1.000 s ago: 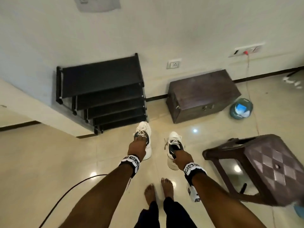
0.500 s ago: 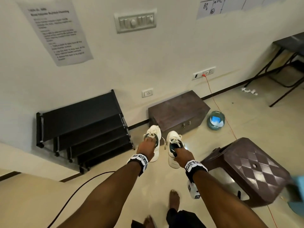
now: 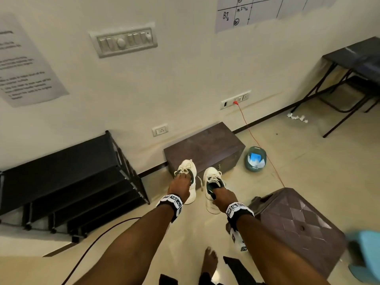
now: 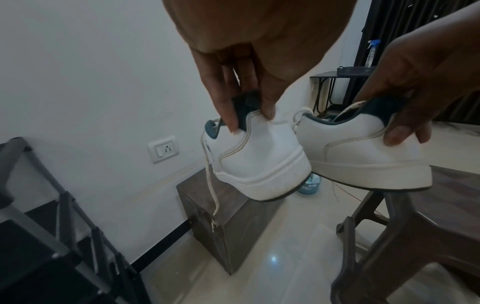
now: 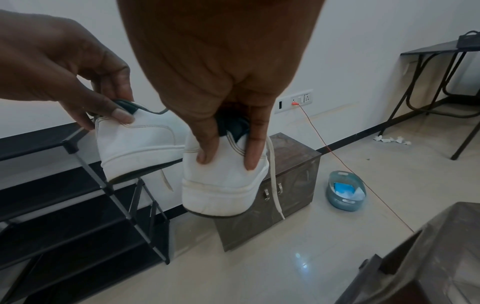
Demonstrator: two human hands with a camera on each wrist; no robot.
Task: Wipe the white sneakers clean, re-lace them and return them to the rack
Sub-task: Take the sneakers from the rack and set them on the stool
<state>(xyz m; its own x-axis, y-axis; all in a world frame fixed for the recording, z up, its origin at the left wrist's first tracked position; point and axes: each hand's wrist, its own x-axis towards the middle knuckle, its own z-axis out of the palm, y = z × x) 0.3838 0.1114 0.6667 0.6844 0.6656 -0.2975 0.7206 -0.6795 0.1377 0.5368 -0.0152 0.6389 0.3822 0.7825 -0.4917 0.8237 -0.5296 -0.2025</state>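
Holding: left hand [image 3: 178, 187] pinches left sneaker [image 4: 255, 156] heel; right hand [image 3: 223, 197] pinches right sneaker [image 5: 226, 181] heel.
Hidden: head view covers both heels.
Wrist-only: dangling lace [image 5: 275, 181].

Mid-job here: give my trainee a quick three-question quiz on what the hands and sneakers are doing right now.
1. True or false: both sneakers sit on the rack.
2. Which part of the left sneaker does the left hand pinch? A toe, B heel collar, C sole.
3. Fill in: a loose ___ dangles from the right sneaker, held by the right hand.

Key: 1 false, both are held in the air; 2 B; 3 lace.
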